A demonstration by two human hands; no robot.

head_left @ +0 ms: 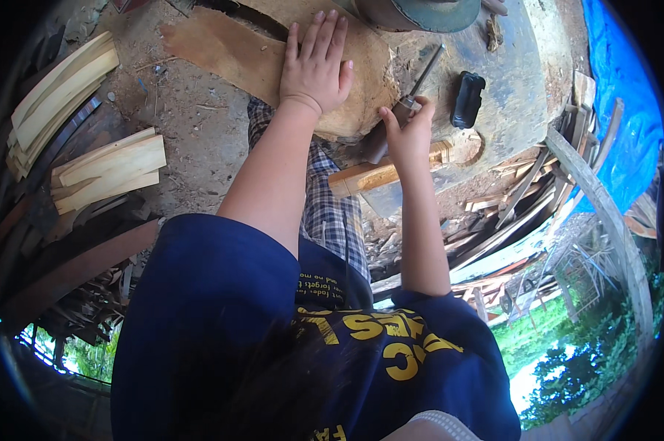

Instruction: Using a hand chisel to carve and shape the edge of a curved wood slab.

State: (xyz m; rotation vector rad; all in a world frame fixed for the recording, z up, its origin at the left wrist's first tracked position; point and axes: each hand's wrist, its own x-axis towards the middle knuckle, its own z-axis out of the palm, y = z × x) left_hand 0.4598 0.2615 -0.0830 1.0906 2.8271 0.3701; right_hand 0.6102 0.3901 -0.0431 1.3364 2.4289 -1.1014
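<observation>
- Dusty earth and scattered timber surround a broad, flat, tan-brown, wood-like slab; a bright blue plastic sheet hangs well to its right.
- Right of the slab, a worn grey-blue desk bears a small black rectangular plastic case.
- At the slab's lower right edge is a dark brown cylindrical tool with a slim grey metal rod, angled up and rightward.
- That tool looks rigid and moderately heavy, its smooth body perhaps a little slippery; the thick barrel is the best hold, clear of the rod.
- The slab seems stiff and rough-edged, best steadied by a flat palm.
- Left hand: open, palm down on the slab, fingers pointing away, forearm slanting in from below.
- Right hand: closed around the tool, thumb along its near side, forearm nearly upright below.
- Below the slab's right side lies a pale yellowish wooden bar.
</observation>
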